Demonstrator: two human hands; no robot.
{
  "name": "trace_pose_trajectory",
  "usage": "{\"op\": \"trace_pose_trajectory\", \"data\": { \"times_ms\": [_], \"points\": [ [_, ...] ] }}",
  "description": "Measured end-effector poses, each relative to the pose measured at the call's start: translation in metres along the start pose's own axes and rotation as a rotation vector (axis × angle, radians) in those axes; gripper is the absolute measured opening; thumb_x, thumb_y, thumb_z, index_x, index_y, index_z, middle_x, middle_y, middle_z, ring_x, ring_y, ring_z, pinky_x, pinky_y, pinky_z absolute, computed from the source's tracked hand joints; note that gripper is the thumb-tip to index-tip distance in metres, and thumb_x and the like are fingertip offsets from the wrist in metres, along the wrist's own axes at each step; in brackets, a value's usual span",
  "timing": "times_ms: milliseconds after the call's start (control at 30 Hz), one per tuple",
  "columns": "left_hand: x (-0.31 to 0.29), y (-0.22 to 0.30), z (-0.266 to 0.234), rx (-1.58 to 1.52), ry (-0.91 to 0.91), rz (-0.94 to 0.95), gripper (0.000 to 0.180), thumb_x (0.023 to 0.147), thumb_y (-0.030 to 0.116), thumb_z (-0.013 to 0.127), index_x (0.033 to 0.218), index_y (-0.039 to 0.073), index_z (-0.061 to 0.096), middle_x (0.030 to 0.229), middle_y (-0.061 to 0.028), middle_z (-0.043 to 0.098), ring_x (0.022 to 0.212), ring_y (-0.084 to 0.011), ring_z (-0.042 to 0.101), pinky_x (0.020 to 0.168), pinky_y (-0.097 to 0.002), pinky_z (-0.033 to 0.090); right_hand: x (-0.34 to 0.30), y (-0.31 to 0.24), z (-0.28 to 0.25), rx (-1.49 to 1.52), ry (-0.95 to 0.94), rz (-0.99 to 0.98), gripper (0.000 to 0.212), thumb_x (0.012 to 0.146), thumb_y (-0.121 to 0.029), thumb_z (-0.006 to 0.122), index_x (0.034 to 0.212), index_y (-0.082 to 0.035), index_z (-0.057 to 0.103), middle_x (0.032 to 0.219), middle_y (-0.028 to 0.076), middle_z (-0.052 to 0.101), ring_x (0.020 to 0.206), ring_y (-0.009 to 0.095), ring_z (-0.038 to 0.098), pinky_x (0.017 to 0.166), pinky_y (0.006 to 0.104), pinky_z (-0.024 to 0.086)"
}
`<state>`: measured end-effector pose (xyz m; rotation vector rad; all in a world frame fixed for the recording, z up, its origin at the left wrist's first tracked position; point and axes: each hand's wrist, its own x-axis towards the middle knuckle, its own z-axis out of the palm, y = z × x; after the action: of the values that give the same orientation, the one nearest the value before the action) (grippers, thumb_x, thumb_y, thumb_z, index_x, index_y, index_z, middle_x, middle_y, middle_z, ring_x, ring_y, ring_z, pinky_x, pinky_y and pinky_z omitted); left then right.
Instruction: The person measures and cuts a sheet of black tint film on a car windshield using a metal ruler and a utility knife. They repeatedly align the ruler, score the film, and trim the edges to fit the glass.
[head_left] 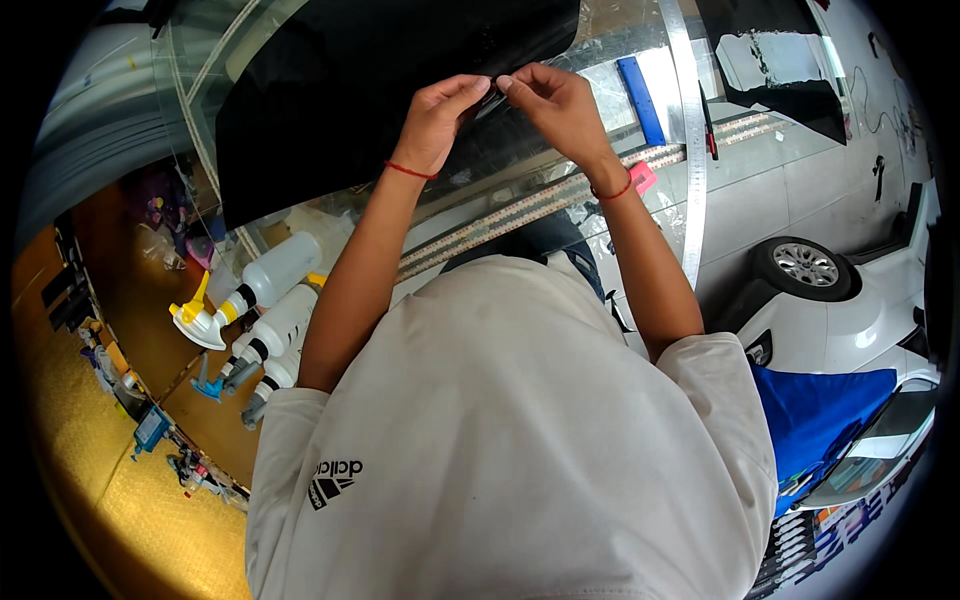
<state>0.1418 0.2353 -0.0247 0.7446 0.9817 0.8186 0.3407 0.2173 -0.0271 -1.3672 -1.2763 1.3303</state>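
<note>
A large black sheet of film (pixel 330 100) lies over the glass-topped table (pixel 480 180). Both of my hands meet at its near edge, thumbs and fingertips pinched close together. My left hand (pixel 440 115) is closed at that edge, its thumb toward the right. Opposite it, my right hand (pixel 562 112) pinches the same edge with thumb and forefinger. The exact bit between the fingertips is small and dark. To the right of my right hand lies a flat blue squeegee (pixel 641 100), and a pink block-shaped tool (pixel 642 178) sits beside that wrist.
A long metal ruler (pixel 692 160) crosses the table at the right, with a slim red-and-black tool (pixel 711 135) alongside. Another dark film piece (pixel 735 20) lies beyond. Spray bottles (pixel 283 268) stand at the left. A white car (pixel 850 320) is at the right.
</note>
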Motion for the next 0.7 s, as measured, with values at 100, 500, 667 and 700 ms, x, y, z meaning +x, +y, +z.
{"op": "trace_pose_trajectory", "data": {
  "times_ms": [100, 500, 667, 700],
  "points": [
    [0.001, 0.005, -0.002, -0.022, -0.021, -0.042, 0.021, 0.099, 0.018, 0.072, 0.111, 0.002, 0.075, 0.101, -0.0003, 0.072, 0.095, -0.0082, 0.063, 0.087, -0.0240, 0.049, 0.001, 0.003, -0.001, 0.022, -0.006, -0.007, 0.024, 0.098, -0.024, 0.074, 0.092, -0.001, 0.073, 0.079, -0.004, 0.066, 0.074, 0.002, 0.054, 0.066, 0.0205, 0.043],
    [-0.005, 0.016, 0.009, 0.256, -0.132, 0.230, 0.027, 0.099, 0.005, 0.065, 0.124, -0.005, 0.071, 0.114, -0.0077, 0.071, 0.106, -0.0128, 0.066, 0.095, -0.0251, 0.052, -0.007, -0.014, -0.001, 0.064, -0.043, -0.133, 0.021, 0.096, -0.020, 0.077, 0.093, 0.000, 0.073, 0.084, 0.000, 0.070, 0.084, 0.007, 0.062, 0.082, 0.0243, 0.050],
    [-0.011, 0.018, 0.013, 0.374, -0.157, 0.323, 0.030, 0.098, 0.000, 0.063, 0.127, -0.006, 0.069, 0.126, -0.0115, 0.066, 0.116, -0.0179, 0.064, 0.103, -0.0285, 0.050, -0.006, -0.009, -0.001, 0.079, -0.023, -0.153, 0.026, 0.092, -0.023, 0.080, 0.095, 0.002, 0.073, 0.088, 0.007, 0.074, 0.088, 0.014, 0.071, 0.081, 0.0299, 0.055],
    [-0.011, 0.018, 0.013, 0.363, -0.156, 0.329, 0.030, 0.098, -0.001, 0.063, 0.127, -0.006, 0.069, 0.127, -0.0117, 0.066, 0.116, -0.0181, 0.064, 0.104, -0.0285, 0.050, -0.006, -0.008, -0.001, 0.081, -0.023, -0.156, 0.026, 0.092, -0.023, 0.080, 0.095, 0.002, 0.073, 0.088, 0.007, 0.074, 0.088, 0.014, 0.071, 0.081, 0.0299, 0.055]
  ]
}}
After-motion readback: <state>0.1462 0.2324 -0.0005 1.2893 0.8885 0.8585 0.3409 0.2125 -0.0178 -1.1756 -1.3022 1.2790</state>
